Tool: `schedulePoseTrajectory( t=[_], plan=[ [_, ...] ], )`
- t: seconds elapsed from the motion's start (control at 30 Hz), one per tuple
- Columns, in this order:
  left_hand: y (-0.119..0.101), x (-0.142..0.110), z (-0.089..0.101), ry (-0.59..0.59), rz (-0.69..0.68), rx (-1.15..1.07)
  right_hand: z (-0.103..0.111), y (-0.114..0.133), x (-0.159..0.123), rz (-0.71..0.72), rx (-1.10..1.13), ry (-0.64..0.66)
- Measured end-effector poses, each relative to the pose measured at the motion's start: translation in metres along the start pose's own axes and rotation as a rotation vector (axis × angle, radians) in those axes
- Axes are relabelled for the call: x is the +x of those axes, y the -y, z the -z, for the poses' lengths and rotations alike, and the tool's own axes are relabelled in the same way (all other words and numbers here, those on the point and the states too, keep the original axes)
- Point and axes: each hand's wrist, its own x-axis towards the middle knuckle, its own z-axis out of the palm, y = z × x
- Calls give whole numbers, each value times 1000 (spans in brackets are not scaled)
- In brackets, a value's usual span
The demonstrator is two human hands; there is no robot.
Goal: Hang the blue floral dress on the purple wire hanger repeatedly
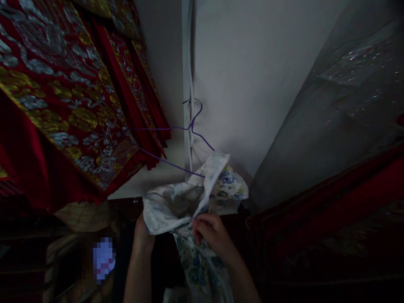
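Note:
A white garment with blue and yellow flowers (198, 263) hangs down in front of me, its pale neck opening gaping upward. My left hand (144, 231) holds the left side of that opening from underneath, with most of its fingers behind the cloth. At the front edge, my right hand (210, 230) pinches the fabric between thumb and curled fingers. A thin purple hanger (168, 162) lies partly inside the garment on the right. Its left end sticks out bare, over the red cloth. The hook is up by the wall strip.
Red embroidered cloth (85, 97) with gold and silver patterns hangs at the left. Behind stands a pale wall (246, 75) with a vertical white strip (187, 54). Clear plastic sheeting (341, 97) hangs at the right above dark red fabric (331, 202). The lower left is dim.

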Motion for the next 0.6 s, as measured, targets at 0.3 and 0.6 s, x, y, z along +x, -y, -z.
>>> schedulePoseTrajectory(
  t=[0.3, 0.6],
  plan=[
    [-24, -78, -66, 499, -127, 295, 3, -16, -1, 64, -29, -257],
    [-35, -63, -44, 569, -219, 720, -46, -15, -21, -46, 177, 166]
  ],
)
